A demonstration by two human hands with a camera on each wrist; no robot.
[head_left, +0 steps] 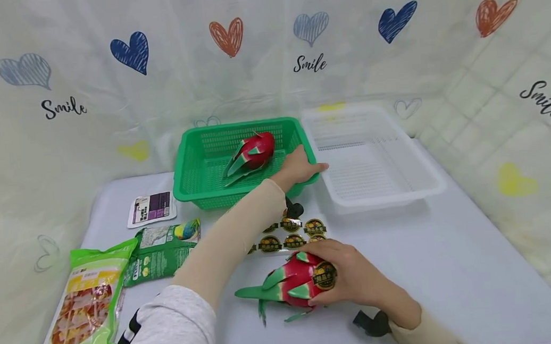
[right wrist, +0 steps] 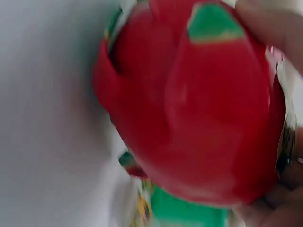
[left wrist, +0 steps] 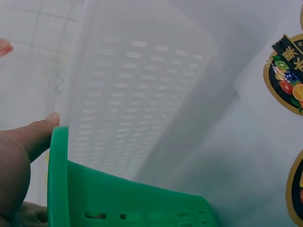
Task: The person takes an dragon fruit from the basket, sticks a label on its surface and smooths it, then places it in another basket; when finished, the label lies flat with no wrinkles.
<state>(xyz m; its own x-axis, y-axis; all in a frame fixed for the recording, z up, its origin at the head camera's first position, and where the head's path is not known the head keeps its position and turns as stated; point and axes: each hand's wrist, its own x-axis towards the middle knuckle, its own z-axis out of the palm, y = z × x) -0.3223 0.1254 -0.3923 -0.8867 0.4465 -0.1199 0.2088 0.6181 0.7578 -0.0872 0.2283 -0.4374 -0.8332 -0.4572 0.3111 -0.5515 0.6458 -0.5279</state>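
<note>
My left hand [head_left: 299, 166] grips the right rim of the green basket [head_left: 246, 197], its fingers inside and its thumb [left wrist: 40, 135] sticking out past the edge. A red dragon fruit [head_left: 260, 147] with green scales lies in that basket. Lower down, my right hand [head_left: 354, 273] holds a second dragon fruit [head_left: 296, 277] just at the tabletop. A round black and gold sticker [head_left: 324, 275] is on the held fruit's right end; in the right wrist view the red skin [right wrist: 199, 109] fills most of the frame.
A white basket [head_left: 383, 199] stands right of the green one. Behind the right-hand fruit lies a sheet of round stickers [head_left: 293, 241]. At left lie a small white and purple packet [head_left: 151, 209], a green bag [head_left: 163, 254] and a larger yellow-green food bag [head_left: 85, 308].
</note>
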